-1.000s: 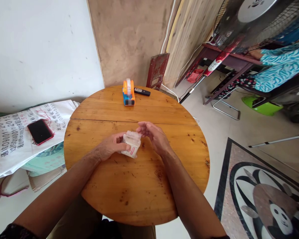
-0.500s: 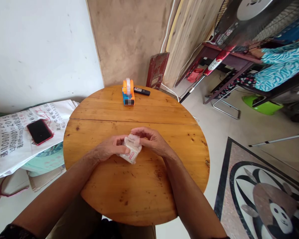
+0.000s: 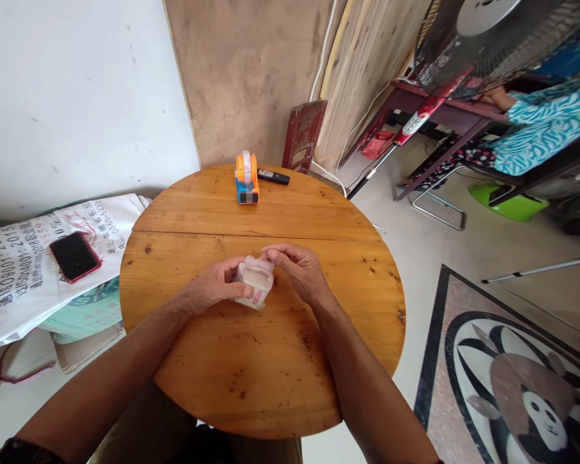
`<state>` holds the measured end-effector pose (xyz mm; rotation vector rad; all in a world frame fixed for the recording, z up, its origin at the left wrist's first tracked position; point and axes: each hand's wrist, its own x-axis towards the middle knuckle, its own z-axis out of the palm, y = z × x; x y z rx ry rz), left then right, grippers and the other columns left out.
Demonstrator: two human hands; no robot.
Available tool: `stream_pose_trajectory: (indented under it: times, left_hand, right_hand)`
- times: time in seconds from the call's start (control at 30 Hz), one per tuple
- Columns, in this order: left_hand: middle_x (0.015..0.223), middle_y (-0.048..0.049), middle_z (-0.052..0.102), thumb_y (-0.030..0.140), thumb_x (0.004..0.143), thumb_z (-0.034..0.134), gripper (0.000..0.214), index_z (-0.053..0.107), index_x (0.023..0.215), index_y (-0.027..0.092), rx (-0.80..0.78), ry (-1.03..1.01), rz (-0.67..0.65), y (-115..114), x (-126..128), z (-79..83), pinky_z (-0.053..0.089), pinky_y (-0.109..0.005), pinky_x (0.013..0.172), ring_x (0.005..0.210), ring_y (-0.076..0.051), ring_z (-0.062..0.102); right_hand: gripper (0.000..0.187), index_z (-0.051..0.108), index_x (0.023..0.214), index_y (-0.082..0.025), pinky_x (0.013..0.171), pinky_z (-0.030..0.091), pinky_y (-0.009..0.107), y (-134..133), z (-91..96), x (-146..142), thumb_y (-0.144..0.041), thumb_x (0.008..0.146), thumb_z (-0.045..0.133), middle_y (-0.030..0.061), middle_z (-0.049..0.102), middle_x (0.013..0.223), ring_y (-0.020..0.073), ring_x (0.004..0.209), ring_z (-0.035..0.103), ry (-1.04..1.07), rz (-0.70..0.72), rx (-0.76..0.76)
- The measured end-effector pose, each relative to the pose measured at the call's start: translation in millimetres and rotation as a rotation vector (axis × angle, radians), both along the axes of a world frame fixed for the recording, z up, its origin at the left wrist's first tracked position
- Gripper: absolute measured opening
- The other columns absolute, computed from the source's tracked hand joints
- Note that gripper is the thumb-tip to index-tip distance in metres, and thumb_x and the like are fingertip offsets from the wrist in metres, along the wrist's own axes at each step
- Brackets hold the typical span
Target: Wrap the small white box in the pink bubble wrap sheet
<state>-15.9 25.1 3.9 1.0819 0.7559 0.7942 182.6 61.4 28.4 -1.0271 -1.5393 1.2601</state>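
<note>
A small whitish packet [image 3: 255, 283] with a red label, wrapped in clear plastic, rests on the round wooden table [image 3: 270, 380] near its middle. My left hand [image 3: 210, 289] grips the packet from its left side, thumb along the front. My right hand [image 3: 297, 269] is closed in a pinch on the packet's top right corner. Both forearms reach in from the near edge.
An orange and blue tape dispenser [image 3: 247, 178] and a dark remote [image 3: 273, 176] sit at the table's far edge. A black phone [image 3: 74, 256] lies on a printed white sack [image 3: 24, 277] to the left. A red chair [image 3: 303, 133], a fan [image 3: 478, 35] and another person's patterned sleeve [image 3: 551, 125] are behind.
My right hand, open above the packet a second ago, has come down and closed on its top edge. The left hand kept its hold, and the packet shifted slightly.
</note>
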Motion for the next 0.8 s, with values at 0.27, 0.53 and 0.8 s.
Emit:
stream_pose_trajectory:
  times: [0.27,0.53,0.8]
  left_hand:
    - [0.1,-0.0047,0.069,0.028,0.071,0.078,0.045,0.065,0.113,0.017,0.051,0.042,0.063,-3.3,2.7,4.7,0.048,-0.027,0.079,0.086,-0.017,0.063]
    - [0.108,-0.0075,0.071,0.03,0.072,0.078,0.05,0.065,0.118,0.017,0.056,0.023,0.062,-2.7,3.8,4.4,0.05,-0.03,0.082,0.093,-0.02,0.065]
    - [0.109,-0.0081,0.072,0.034,0.074,0.076,0.046,0.065,0.115,0.017,0.126,0.134,0.127,-3.9,3.7,0.3,0.05,-0.032,0.082,0.093,-0.021,0.066]
  right_hand:
    - [0.021,0.075,0.084,-0.023,0.076,0.052,0.03,-8.2,3.8,-4.4,-0.042,0.083,0.067,0.0021,0.073,0.081,0.0167,0.076,0.065,-0.035,-0.061,0.111]
    - [0.024,0.073,0.077,-0.022,0.066,0.048,0.027,-11.3,3.9,-7.2,-0.041,0.086,0.062,0.0009,0.066,0.07,0.0149,0.067,0.059,-0.09,-0.081,0.144]
    - [0.022,0.075,0.081,-0.023,0.067,0.048,0.028,-13.2,-1.4,-10.2,-0.038,0.087,0.061,0.0017,0.07,0.076,0.0165,0.07,0.061,-0.164,-0.088,0.176]
